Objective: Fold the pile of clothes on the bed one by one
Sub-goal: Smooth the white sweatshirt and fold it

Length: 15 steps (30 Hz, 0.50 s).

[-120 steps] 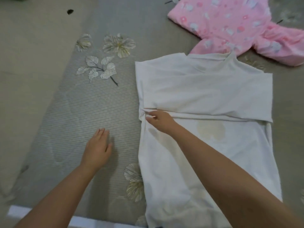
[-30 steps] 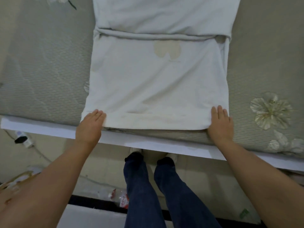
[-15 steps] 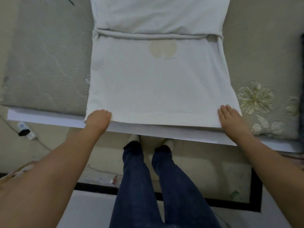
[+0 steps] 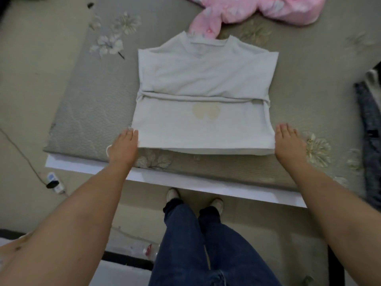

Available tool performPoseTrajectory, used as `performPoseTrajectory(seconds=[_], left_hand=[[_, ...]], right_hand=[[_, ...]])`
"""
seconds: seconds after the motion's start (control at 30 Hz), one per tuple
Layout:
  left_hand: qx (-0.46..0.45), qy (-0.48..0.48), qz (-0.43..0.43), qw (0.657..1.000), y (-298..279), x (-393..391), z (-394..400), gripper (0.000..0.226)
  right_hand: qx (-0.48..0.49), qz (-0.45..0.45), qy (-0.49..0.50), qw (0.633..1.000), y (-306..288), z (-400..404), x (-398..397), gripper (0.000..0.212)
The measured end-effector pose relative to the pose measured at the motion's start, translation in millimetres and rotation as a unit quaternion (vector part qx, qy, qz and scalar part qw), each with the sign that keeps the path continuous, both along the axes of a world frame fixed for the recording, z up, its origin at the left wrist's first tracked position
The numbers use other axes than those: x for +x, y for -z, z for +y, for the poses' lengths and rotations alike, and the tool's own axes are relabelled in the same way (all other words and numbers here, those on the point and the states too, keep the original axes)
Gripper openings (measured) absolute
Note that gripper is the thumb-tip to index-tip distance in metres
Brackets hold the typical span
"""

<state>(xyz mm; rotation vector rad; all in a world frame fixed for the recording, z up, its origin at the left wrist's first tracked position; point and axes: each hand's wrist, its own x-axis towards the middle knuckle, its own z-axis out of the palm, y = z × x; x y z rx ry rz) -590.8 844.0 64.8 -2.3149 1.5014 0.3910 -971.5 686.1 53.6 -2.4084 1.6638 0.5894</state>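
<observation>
A white shirt (image 4: 206, 75) lies flat on the bed (image 4: 92, 100), collar away from me and both sleeves folded across its chest. My left hand (image 4: 123, 147) grips the hem's left corner and my right hand (image 4: 288, 143) grips its right corner, fingers on top of the cloth. The hem is raised a little above the mattress, and a shadow shows under it. A pale yellowish stain marks the shirt's middle.
A pink patterned garment (image 4: 257, 7) lies crumpled beyond the collar. A dark garment (image 4: 371, 131) lies at the bed's right edge. The white bed frame (image 4: 185, 182) runs in front of my legs. On the floor are a power strip (image 4: 52, 182) and a bottle (image 4: 144, 249).
Both hands have lifted the hem off the bed's near edge and carried it away from me, towards the collar. The view has tilted up, showing the collar and the pink garment again.
</observation>
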Motion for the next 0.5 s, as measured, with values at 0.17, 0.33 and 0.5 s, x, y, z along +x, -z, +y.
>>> performPoseTrajectory(seconds=[0.17,0.33,0.5], left_hand=[[-0.068,0.017,-0.028,0.997,-25.1,22.6,-66.7,0.051],[-0.092,0.035,-0.039,0.994,-34.0,55.9,-138.0,0.049],[-0.102,0.062,-0.028,0.992,-27.9,95.9,-230.2,0.050]], right_hand=[[-0.073,-0.051,0.038,0.995,-27.7,-60.5,19.1,0.051],[-0.123,-0.054,0.036,0.990,-36.2,-121.6,40.3,0.049],[-0.118,0.000,0.085,0.989,-47.3,-186.3,79.1,0.051]])
